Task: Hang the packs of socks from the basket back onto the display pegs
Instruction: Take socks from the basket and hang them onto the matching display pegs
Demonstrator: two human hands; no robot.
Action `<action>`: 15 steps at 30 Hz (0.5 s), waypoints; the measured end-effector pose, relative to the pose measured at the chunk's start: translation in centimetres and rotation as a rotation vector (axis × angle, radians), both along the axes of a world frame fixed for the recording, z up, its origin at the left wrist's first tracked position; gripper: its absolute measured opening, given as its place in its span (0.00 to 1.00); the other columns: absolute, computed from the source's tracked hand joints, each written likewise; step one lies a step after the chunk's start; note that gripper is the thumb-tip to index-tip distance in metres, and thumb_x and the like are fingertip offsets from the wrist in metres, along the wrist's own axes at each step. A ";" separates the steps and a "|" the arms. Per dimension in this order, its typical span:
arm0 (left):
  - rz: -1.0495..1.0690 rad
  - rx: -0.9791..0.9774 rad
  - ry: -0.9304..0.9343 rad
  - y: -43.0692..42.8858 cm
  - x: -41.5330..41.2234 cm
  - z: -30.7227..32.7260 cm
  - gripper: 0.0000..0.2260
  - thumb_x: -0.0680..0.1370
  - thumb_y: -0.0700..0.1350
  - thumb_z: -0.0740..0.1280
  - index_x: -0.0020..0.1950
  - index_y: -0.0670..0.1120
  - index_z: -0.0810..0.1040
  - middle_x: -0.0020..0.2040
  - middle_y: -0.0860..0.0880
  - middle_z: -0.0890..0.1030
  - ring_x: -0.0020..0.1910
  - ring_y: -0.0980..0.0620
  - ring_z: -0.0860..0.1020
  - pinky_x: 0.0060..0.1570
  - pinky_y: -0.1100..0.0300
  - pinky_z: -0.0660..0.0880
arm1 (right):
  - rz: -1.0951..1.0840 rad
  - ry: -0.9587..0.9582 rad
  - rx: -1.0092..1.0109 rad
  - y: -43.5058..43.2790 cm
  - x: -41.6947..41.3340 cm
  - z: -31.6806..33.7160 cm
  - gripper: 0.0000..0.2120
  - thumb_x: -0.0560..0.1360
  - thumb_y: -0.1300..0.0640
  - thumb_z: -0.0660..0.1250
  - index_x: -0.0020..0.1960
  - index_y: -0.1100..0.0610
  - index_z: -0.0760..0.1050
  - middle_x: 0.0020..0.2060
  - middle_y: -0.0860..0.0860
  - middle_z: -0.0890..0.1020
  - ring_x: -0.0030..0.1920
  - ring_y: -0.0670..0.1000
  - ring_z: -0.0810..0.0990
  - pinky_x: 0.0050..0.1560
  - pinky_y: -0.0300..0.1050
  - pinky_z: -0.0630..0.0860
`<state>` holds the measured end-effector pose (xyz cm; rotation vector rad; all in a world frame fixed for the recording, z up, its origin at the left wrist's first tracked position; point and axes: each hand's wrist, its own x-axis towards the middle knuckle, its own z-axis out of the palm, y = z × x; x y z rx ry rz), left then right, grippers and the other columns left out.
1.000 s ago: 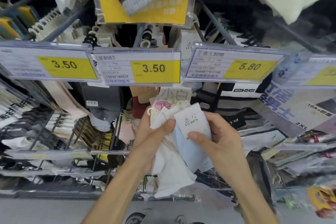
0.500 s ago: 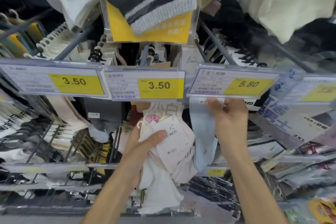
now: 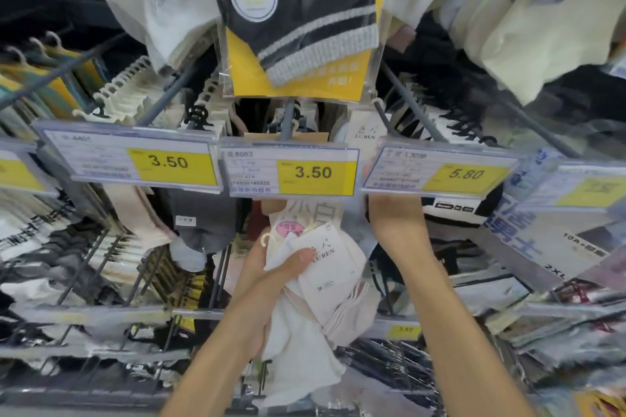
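Two bare hands work close to a sock rack. Left hand (image 3: pixel 267 284) grips a bundle of white packs (image 3: pixel 305 349) at centre, low under the middle 3.50 tag (image 3: pixel 313 173). Its thumb lies curled across the front card (image 3: pixel 327 264), which reads LU REN, and the fingers wrap behind the bundle. Loose white sock ends hang below the fist toward the near edge. One small cream hook (image 3: pixel 266 240) sticks up at the bundle's top left and is on no peg.

Right hand (image 3: pixel 396 223) is raised just right of the bundle and apart from it, with its back to the camera, reaching up under the 5.80 tag (image 3: pixel 465 174). That tag hides its fingers, so I cannot tell whether they are open or hold anything.

Behind the tags, grey pegs (image 3: pixel 288 118) run far into the rack, loaded with rows of hooked packs. At top centre hangs a black pack (image 3: pixel 298 20) with grey stripes and a yellow backing. To the left sits a second 3.50 tag, the left tag (image 3: pixel 169 162), with a grey sock (image 3: pixel 200 217) hanging below it. Cream socks (image 3: pixel 542 27) hang at top right. On the lower rail, right of the bundle, sits a small label (image 3: pixel 404 329) marked 3.50.
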<state>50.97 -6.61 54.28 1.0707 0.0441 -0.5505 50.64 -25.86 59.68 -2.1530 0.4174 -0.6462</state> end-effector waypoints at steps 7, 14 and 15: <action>-0.051 -0.026 -0.055 -0.1 0.2 -0.5 0.27 0.60 0.46 0.83 0.58 0.54 0.81 0.52 0.45 0.87 0.48 0.46 0.86 0.39 0.55 0.82 | 0.200 0.005 0.114 4.3 -6.7 -2.6 0.25 0.67 0.45 0.76 0.62 0.39 0.73 0.55 0.39 0.78 0.54 0.41 0.79 0.52 0.37 0.77; -0.205 -0.109 -0.098 0.2 0.3 -1.4 0.29 0.64 0.31 0.73 0.64 0.48 0.76 0.52 0.43 0.86 0.48 0.45 0.86 0.40 0.53 0.82 | 0.130 -0.123 0.594 1.7 -7.8 -2.4 0.14 0.70 0.65 0.74 0.49 0.51 0.76 0.44 0.49 0.86 0.41 0.46 0.84 0.37 0.40 0.80; -0.193 -0.110 -0.096 0.0 0.3 -1.4 0.27 0.66 0.31 0.72 0.62 0.49 0.77 0.52 0.43 0.86 0.47 0.45 0.86 0.41 0.53 0.82 | 0.156 -0.143 0.628 1.4 -8.3 -2.3 0.13 0.70 0.64 0.74 0.49 0.50 0.77 0.44 0.50 0.86 0.41 0.46 0.84 0.37 0.39 0.79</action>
